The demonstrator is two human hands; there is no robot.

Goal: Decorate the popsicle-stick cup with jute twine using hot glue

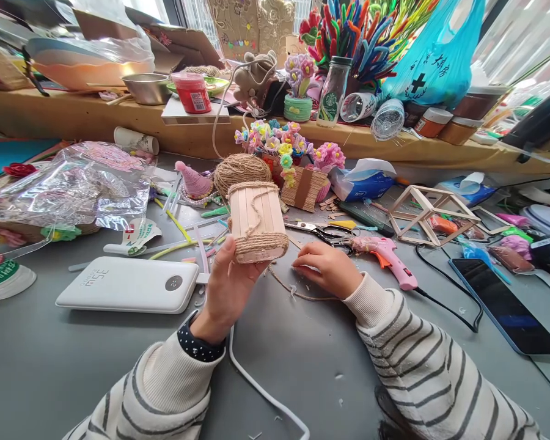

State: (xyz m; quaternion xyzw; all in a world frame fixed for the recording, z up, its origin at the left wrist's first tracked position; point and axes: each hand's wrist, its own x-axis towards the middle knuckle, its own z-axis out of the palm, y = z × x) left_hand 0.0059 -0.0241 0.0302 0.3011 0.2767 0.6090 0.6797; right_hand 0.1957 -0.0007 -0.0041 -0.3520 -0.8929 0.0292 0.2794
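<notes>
My left hand (pixel 227 287) holds up a small cylinder of wooden craft sticks (pixel 256 220), bound with jute twine at its top and bottom. A loose strand of twine (pixel 297 294) trails from it across the grey table. My right hand (pixel 329 267) rests on the table just right of the cylinder, fingers curled down near that strand; whether it pinches the twine is hidden. A ball of jute twine (pixel 241 171) sits behind the cylinder.
A white power bank (pixel 128 284) lies at left with its cable (pixel 266 394) running toward me. Scissors (pixel 321 231), a pink glue gun (pixel 387 256), a wooden stick frame (pixel 428 211) and a phone (pixel 504 305) lie at right. Pipe-cleaner flowers (pixel 284 146) and a cluttered wooden shelf (pixel 96 116) stand behind.
</notes>
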